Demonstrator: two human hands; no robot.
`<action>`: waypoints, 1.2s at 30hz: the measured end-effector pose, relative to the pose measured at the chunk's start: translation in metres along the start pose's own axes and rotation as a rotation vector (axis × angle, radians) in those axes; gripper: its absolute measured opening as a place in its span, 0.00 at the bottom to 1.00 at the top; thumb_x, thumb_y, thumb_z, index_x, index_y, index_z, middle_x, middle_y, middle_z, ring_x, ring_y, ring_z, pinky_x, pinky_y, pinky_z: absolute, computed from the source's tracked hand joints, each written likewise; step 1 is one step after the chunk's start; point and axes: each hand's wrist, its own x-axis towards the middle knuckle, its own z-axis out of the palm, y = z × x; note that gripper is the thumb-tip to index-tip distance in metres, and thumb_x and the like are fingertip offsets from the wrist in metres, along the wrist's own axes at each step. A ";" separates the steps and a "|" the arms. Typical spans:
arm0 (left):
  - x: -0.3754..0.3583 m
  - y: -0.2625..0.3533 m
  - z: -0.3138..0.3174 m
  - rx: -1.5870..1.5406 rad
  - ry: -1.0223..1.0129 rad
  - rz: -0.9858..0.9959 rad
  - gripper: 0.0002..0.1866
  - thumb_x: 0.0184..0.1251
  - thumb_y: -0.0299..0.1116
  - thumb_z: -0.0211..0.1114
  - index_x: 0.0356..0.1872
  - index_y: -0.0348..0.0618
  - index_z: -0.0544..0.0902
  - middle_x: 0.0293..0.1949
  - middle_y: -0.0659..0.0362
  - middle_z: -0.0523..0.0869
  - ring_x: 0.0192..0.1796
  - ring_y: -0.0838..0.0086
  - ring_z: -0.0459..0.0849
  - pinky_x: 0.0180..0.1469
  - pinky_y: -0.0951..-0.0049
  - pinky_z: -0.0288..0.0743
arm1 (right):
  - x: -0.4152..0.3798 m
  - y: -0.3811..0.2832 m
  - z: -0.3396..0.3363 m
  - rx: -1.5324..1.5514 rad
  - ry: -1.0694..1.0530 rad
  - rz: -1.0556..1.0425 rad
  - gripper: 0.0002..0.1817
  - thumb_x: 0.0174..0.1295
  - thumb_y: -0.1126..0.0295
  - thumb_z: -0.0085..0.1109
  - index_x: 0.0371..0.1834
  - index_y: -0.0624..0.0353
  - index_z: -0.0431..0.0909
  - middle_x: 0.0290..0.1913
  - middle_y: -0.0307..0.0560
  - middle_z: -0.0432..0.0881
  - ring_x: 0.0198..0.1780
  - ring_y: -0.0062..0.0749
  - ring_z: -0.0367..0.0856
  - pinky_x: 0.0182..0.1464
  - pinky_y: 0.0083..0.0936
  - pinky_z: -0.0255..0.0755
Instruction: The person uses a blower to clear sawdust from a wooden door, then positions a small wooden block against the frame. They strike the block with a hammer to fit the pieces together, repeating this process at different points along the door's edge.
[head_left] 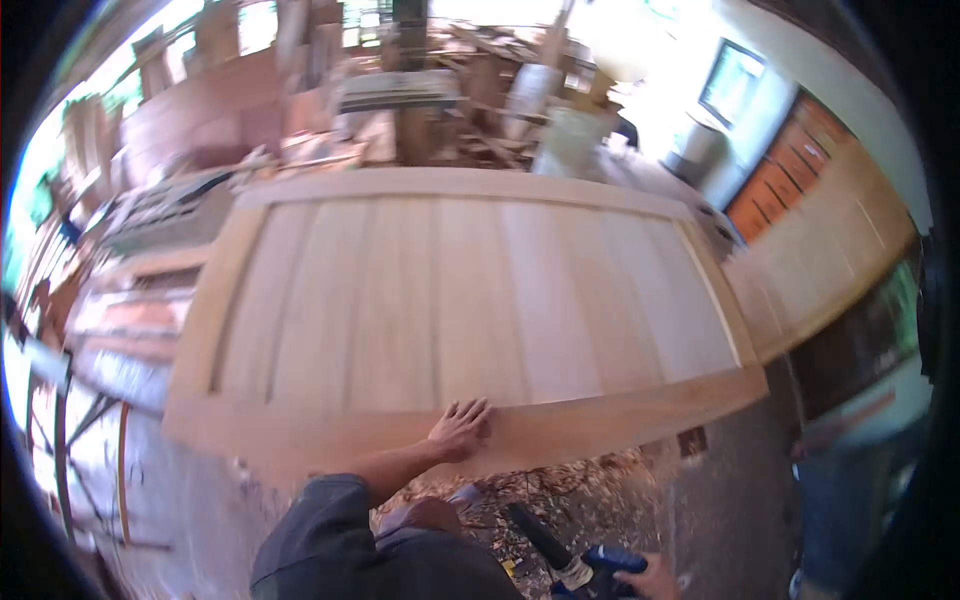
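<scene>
Grip: left hand (462,430) open, palm down, fingers spread slightly on the near rail (620,415) of the framed wooden panel (480,280), holding nothing; right hand (655,578) closed on a blue-and-black power tool (612,560), its exact finger placement cut off by the frame. Panel, largest item: lies broad face up, its support hidden beneath. Technique, as judged: steady it with light, flat palm pressure, since a hard push near the edge could tip or slide it. Near rail: left hand sits about midway between the near-left and near-right corners, a fair place to brace without twisting the panel; fingertips best kept well away from the tool's working end. Tool: beyond the near edge, on the person's side, apart from the wood. A firm wrist and a level approach should avoid gouging; loose shavings (590,490) below suggest careful footing. Orientation: panel's long axis runs left to right across the person's front; its inner boards run crosswise, from near rail to far rail. Tool's black tube (540,535) points forward and leftward, toward the near edge; long axis diagonal to the panel's. Which end does the work: cannot tell.
</scene>
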 end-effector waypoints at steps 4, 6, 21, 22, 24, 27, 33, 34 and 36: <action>-0.197 -0.054 -0.002 0.025 0.181 -0.319 0.41 0.74 0.60 0.48 0.79 0.48 0.52 0.81 0.53 0.49 0.82 0.56 0.45 0.79 0.47 0.41 | -0.024 0.044 0.112 0.051 -0.208 0.156 0.30 0.50 0.60 0.78 0.54 0.63 0.81 0.42 0.53 0.87 0.44 0.41 0.84 0.48 0.35 0.77; -0.288 -0.094 -0.012 -0.057 0.208 -0.568 0.41 0.74 0.61 0.47 0.79 0.48 0.51 0.81 0.52 0.48 0.82 0.55 0.46 0.79 0.46 0.40 | -0.025 0.043 0.151 -0.045 -0.194 0.103 0.28 0.50 0.62 0.78 0.54 0.63 0.82 0.43 0.53 0.87 0.44 0.43 0.84 0.48 0.36 0.76; -0.773 -0.173 0.223 -1.023 -0.150 -1.139 0.19 0.56 0.47 0.71 0.43 0.47 0.90 0.35 0.56 0.92 0.37 0.70 0.90 0.43 0.66 0.83 | -0.076 -0.133 0.378 -0.115 -0.169 -0.135 0.25 0.50 0.64 0.78 0.51 0.62 0.84 0.40 0.48 0.88 0.38 0.37 0.84 0.48 0.34 0.77; -0.800 -0.182 0.232 -1.176 -0.196 -1.134 0.22 0.54 0.50 0.72 0.45 0.47 0.90 0.36 0.58 0.92 0.40 0.71 0.90 0.46 0.67 0.83 | -0.078 -0.160 0.391 -0.100 -0.132 -0.137 0.28 0.46 0.63 0.80 0.49 0.64 0.83 0.36 0.47 0.87 0.36 0.32 0.83 0.44 0.31 0.78; -0.849 -0.184 0.218 -1.083 -0.141 -1.307 0.23 0.55 0.48 0.72 0.47 0.43 0.89 0.37 0.57 0.92 0.39 0.70 0.90 0.46 0.69 0.83 | -0.082 -0.213 0.421 -0.076 -0.004 -0.053 0.32 0.42 0.60 0.82 0.48 0.67 0.82 0.37 0.50 0.87 0.39 0.32 0.84 0.45 0.32 0.78; -0.926 -0.224 0.206 -1.053 -0.024 -1.517 0.21 0.56 0.45 0.72 0.45 0.40 0.89 0.35 0.55 0.91 0.38 0.69 0.90 0.44 0.69 0.82 | -0.075 -0.246 0.464 -0.112 0.299 -0.027 0.37 0.39 0.58 0.83 0.52 0.69 0.79 0.44 0.54 0.85 0.45 0.41 0.83 0.52 0.36 0.75; -1.025 -0.337 0.186 -0.924 0.265 -1.643 0.14 0.57 0.37 0.71 0.40 0.38 0.89 0.31 0.54 0.90 0.29 0.72 0.86 0.33 0.69 0.79 | -0.062 -0.333 0.521 0.266 0.449 0.027 0.27 0.52 0.62 0.77 0.50 0.67 0.78 0.44 0.49 0.83 0.43 0.37 0.81 0.50 0.34 0.73; -1.019 -0.360 0.162 -0.987 0.293 -1.667 0.13 0.57 0.34 0.71 0.40 0.37 0.88 0.31 0.54 0.90 0.28 0.72 0.86 0.32 0.69 0.79 | -0.058 -0.341 0.528 0.297 0.500 0.035 0.25 0.53 0.63 0.76 0.49 0.67 0.79 0.43 0.46 0.83 0.41 0.33 0.80 0.47 0.32 0.74; -1.003 -0.396 0.134 -0.957 0.205 -1.517 0.12 0.60 0.31 0.69 0.41 0.35 0.88 0.31 0.54 0.90 0.29 0.73 0.87 0.31 0.71 0.78 | -0.052 -0.357 0.530 0.345 0.515 0.051 0.23 0.55 0.64 0.74 0.49 0.66 0.79 0.44 0.45 0.82 0.41 0.30 0.80 0.45 0.30 0.75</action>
